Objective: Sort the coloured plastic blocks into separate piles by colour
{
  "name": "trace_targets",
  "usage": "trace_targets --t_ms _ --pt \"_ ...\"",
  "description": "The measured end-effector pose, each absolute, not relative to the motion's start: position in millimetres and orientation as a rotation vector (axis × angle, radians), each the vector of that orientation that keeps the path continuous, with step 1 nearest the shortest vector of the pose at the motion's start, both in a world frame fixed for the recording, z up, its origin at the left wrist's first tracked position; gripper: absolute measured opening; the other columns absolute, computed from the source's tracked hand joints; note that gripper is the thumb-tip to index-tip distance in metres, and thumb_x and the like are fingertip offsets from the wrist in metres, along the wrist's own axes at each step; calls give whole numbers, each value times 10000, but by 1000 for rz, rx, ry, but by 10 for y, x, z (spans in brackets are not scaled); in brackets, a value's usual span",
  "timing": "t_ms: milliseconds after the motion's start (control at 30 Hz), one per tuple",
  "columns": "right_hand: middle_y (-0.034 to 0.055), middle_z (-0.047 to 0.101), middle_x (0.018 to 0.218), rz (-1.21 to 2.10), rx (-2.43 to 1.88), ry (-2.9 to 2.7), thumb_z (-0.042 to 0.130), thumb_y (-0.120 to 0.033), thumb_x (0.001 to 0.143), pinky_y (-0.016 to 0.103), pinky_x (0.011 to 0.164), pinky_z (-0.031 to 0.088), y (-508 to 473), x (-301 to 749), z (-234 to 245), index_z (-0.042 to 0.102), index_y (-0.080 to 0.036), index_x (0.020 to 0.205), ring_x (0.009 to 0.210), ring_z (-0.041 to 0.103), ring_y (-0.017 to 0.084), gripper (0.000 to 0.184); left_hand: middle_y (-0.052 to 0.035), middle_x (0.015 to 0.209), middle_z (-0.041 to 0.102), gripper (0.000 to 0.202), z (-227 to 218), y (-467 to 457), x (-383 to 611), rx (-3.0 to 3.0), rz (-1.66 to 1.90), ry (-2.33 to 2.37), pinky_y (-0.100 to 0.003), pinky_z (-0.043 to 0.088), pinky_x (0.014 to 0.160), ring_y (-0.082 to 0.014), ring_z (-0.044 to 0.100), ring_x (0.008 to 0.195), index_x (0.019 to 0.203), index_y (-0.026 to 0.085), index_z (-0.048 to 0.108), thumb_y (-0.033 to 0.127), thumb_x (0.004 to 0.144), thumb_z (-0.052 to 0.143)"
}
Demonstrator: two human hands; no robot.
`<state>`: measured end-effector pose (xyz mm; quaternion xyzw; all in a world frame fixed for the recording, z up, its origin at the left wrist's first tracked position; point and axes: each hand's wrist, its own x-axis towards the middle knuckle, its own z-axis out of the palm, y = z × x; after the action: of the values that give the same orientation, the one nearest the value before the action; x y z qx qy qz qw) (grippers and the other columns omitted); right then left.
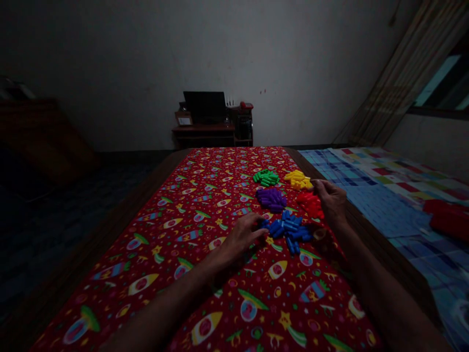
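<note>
near red pile (310, 204), right grip (331, 199); near purple (271, 199), blue piles (287, 226), left grip (242, 233); closures unclear

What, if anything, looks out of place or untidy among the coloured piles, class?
Only the blue pile stands out mildly: a few pieces jut toward the viewer, making it look looser than the compact purple pile.

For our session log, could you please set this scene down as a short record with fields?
Near pile: blue plastic-looking tubular pieces
Middle piles: similar purple pieces left, red pieces right
Far piles: similar green pieces left, yellow pieces right
Left hand: at the blue pieces' left side
Right hand: beside red pieces; grip contents unclear
Surface: red rocket-patterned cloth
</note>
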<state>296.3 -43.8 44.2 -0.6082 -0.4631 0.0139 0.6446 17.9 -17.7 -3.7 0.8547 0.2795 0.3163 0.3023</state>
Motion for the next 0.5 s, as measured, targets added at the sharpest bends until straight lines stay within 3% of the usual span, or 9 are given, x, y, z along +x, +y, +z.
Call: trace_targets --t_ms 133,267,400,500 --pt "22 672 590 -127 -1404 -770 557 -434 784 228 506 445 -313 3633 309 703 -138 768 486 562 114 331 -74 1109 645 265 -158 -106 489 2292 876 599 -352 527 862 -208 626 1009 1104 193 603 305 865 627" --pt "9 649 552 -137 -1432 -545 521 -327 775 219 471 408 -225 4083 24 679 -133 734 450 532 109 253 -116 1244 588 388 -363 -51 474 2355 883 616 -423 476 980 -236 573 1150 1266 191 502 340 913 558" --pt "18 650 531 -69 -1524 -485 510 -274 750 246 490 421 -123 4159 -254 676 -132 687 459 555 140 227 -170 1490 362 716 -394 -123 397 2481 731 542 -490 340 1115 -284 328 1396 1476 220 237 443 886 576" --pt "38 666 557 -62 -1626 -605 502 -297 755 274 532 433 -81 4110 -333 683 -138 681 497 576 167 251 -208 1569 168 1058 -308 -266 495 2575 641 529 -583 230 1140 -362 123 1456 1516 224 110 591 721 702"
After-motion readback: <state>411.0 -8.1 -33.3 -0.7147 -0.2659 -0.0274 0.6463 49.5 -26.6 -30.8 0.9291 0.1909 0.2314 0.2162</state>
